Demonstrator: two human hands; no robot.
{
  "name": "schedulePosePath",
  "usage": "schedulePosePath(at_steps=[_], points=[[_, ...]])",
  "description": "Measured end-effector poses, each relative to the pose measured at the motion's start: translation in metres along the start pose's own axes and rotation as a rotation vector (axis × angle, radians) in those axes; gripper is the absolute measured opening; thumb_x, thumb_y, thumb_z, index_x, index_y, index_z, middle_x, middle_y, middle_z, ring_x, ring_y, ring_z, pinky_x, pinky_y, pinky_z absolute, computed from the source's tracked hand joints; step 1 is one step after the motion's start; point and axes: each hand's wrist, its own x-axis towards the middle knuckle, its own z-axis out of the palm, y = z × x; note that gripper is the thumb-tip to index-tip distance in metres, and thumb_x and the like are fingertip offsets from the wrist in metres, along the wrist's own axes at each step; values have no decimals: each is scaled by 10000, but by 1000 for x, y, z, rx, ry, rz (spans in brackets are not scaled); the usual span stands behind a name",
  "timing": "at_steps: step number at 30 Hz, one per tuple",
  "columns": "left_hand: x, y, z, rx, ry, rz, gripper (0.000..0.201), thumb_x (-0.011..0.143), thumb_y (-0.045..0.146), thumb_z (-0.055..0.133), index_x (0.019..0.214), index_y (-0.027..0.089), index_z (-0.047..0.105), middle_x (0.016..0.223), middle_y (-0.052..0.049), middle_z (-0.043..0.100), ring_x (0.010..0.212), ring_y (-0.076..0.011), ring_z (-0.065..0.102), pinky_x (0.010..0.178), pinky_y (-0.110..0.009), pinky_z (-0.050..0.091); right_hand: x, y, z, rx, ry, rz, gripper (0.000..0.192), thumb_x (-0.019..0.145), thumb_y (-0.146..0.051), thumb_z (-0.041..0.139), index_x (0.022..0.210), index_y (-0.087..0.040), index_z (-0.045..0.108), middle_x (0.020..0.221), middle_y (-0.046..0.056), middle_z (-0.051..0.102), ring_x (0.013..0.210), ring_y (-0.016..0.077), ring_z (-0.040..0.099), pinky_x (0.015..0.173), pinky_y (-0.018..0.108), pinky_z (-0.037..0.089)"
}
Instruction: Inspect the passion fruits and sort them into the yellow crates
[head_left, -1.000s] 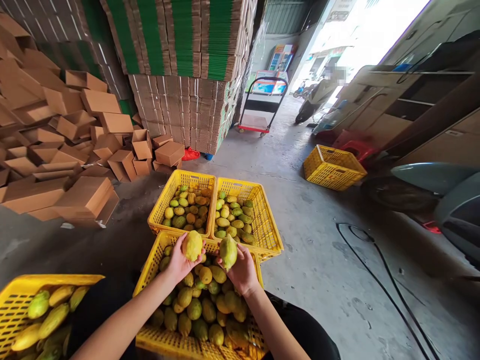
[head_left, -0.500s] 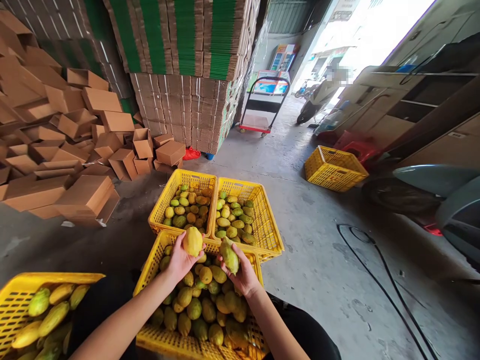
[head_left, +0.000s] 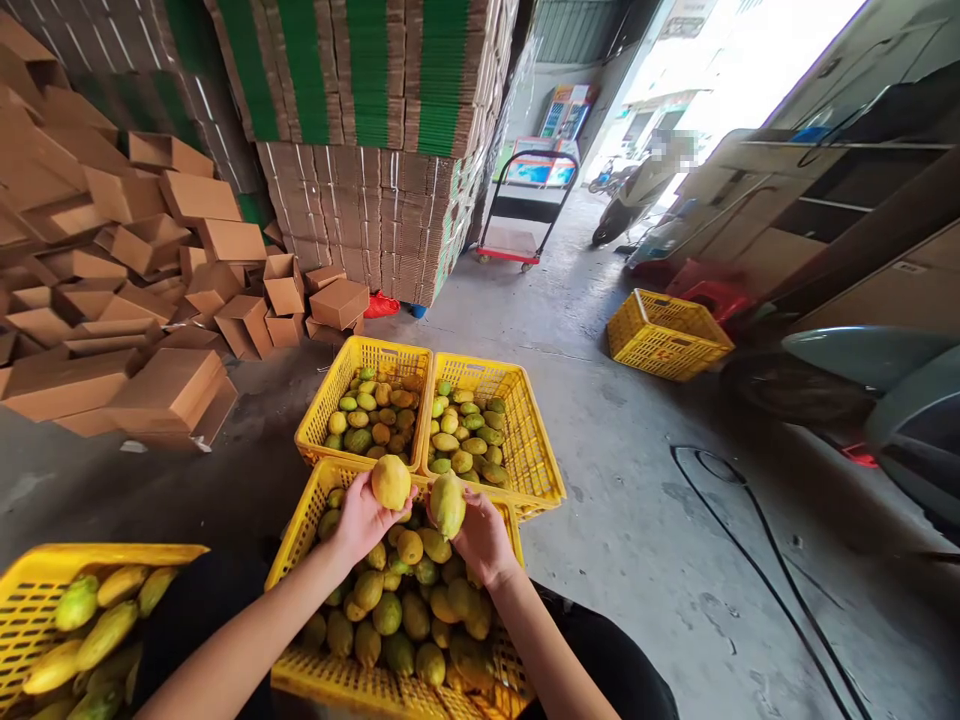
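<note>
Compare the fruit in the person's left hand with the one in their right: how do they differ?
The left-hand fruit is mostly yellow, while the right-hand fruit is a greener yellow. From this view, the left-hand fruit looks rounder, the right-hand fruit longer. The left-hand fruit sits slightly higher in the picture than the right-hand fruit. Both are held above the nearest middle crate of similar fruit.
</note>
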Motion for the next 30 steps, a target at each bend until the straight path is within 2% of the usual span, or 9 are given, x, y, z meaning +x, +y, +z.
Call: schedulePosePath(at_steps=[5, 9, 11, 14, 18, 20, 23, 27, 30], points=[[-2, 3, 3, 61, -91, -25, 309, 922, 329, 442, 1117, 115, 551, 1040, -153, 647, 850, -229, 659, 608, -269, 527, -4, 5, 2, -89, 91, 56, 353, 715, -258, 736, 1009, -253, 540, 815, -9, 676, 638, 132, 656, 502, 190, 505], [-5, 2, 5, 81, -74, -49, 322, 920, 362, 452, 1084, 109, 564, 977, -147, 659, 738, -194, 647, 505, -224, 480, -3, 3, 2, -58, 122, 28, 310, 722, -272, 734, 981, -247, 566, 783, -19, 670, 611, 113, 638, 450, 159, 467], [-6, 2, 6, 79, -59, -62, 319, 915, 362, 465, 1088, 113, 564, 942, -134, 663, 714, -185, 643, 483, -210, 466, -2, 0, 1, -36, 141, 14, 292, 734, -296, 712, 993, -239, 590, 798, -13, 680, 645, 132, 650, 486, 197, 501], [-7, 3, 6, 72, -69, -75, 338, 911, 370, 463, 1118, 120, 559, 946, -135, 664, 740, -200, 653, 515, -228, 492, 0, -6, -2, 2, 150, 17, 272, 730, -318, 671, 975, -208, 627, 821, 15, 701, 746, 193, 676, 629, 316, 567], [-8, 3, 4, 78, -96, -87, 381, 920, 350, 407, 1166, 94, 544, 1018, -178, 658, 849, -266, 669, 684, -361, 555, 2, -10, -4, 30, 71, -29, 261, 671, -280, 684, 918, -204, 648, 897, 35, 720, 884, 253, 680, 733, 400, 576], [-7, 2, 3, 98, -104, -81, 369, 918, 326, 409, 1161, 85, 546, 1041, -189, 657, 898, -288, 668, 728, -396, 556, 2, -10, -2, -7, 68, -60, 274, 699, -299, 701, 943, -185, 655, 936, 57, 722, 906, 247, 682, 750, 377, 579], [-5, -1, 2, 145, -103, -76, 365, 917, 324, 446, 1180, 89, 544, 1033, -184, 665, 920, -293, 669, 625, -329, 556, 2, -9, -1, -43, 135, -72, 293, 736, -334, 721, 968, -172, 643, 940, 55, 722, 863, 199, 693, 756, 310, 583], [-4, -2, 2, 203, -148, -104, 396, 925, 361, 456, 1191, 85, 559, 1051, -189, 663, 814, -244, 678, 492, -241, 496, 3, -6, -4, -63, 179, -66, 321, 683, -249, 774, 939, -228, 582, 853, -24, 697, 706, 126, 673, 606, 227, 565], [-4, -1, 1, 206, -194, -106, 363, 916, 384, 474, 1095, 99, 610, 1074, -181, 659, 704, -192, 657, 436, -203, 432, 4, -5, -6, -72, 171, -72, 309, 680, -227, 772, 901, -234, 556, 815, -37, 682, 640, 98, 647, 529, 181, 522]])
